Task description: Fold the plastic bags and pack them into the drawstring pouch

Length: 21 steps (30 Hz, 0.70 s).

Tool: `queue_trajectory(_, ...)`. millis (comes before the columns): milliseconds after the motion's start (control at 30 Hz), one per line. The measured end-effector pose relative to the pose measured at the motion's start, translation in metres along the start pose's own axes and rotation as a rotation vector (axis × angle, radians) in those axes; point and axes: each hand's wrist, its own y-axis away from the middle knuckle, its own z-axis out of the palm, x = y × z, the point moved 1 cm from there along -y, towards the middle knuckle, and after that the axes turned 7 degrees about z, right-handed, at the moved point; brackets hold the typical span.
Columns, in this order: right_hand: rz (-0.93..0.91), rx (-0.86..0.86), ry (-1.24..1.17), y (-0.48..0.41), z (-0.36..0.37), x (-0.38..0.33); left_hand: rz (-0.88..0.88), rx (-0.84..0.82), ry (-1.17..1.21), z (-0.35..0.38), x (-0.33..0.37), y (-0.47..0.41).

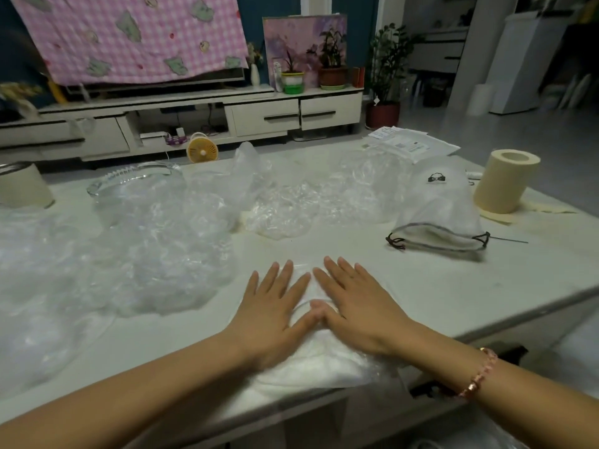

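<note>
A clear plastic bag (327, 361) lies flat at the table's near edge, and both hands press on it side by side. My left hand (275, 306) rests palm down with fingers spread. My right hand (353, 303) lies flat beside it, thumbs touching. Neither hand grips anything. The white drawstring pouch (440, 209) with a small black bow print lies to the right, its mouth open toward me with dark cord at both ends. Crumpled clear plastic bags (155, 251) are heaped at the left, and further bags (291, 205) lie across the table's middle.
A white table (453, 286) holds everything. A cream paper roll (505, 179) stands at the far right, papers (408, 144) lie at the back, a glass dish (133, 179) and a tin (22, 186) are at the left. A TV cabinet stands beyond.
</note>
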Motion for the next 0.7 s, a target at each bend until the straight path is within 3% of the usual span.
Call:
queue_trajectory(133, 0.0, 0.034, -0.169, -0.003, -0.008, 0.0, -0.028, 0.036, 0.067, -0.005, 0.003, 0.003)
queue_trajectory(200, 0.031, 0.193, -0.449, 0.002, -0.022, 0.007, -0.019, 0.145, 0.089, -0.015, 0.005, 0.01)
queue_trajectory(267, -0.021, 0.38, -0.518, 0.017, -0.041, 0.012, 0.061, 0.281, 0.145, -0.027, 0.009, 0.023)
queue_trajectory(333, -0.171, 0.287, -0.42, 0.041, -0.055, 0.012, 0.205, 0.337, 0.159, -0.03, 0.02, 0.042)
queue_trajectory(400, -0.298, 0.018, -0.23, 0.063, -0.05, 0.01, 0.345, 0.321, 0.087, -0.025, 0.026, 0.058)
queue_trajectory(433, -0.356, -0.028, -0.123, 0.07, -0.044, 0.012, 0.382, 0.285, 0.065, -0.022, 0.026, 0.063)
queue_trajectory(500, -0.455, 0.055, -0.003, 0.076, -0.031, 0.013, 0.379, 0.174, 0.093, -0.02, 0.022, 0.064)
queue_trajectory(600, -0.429, 0.09, -0.121, 0.072, -0.022, 0.017, 0.336, 0.094, 0.164, -0.022, 0.014, 0.064)
queue_trajectory(700, -0.331, 0.012, -0.403, 0.064, -0.027, 0.017, 0.317, 0.08, 0.291, -0.023, 0.008, 0.063)
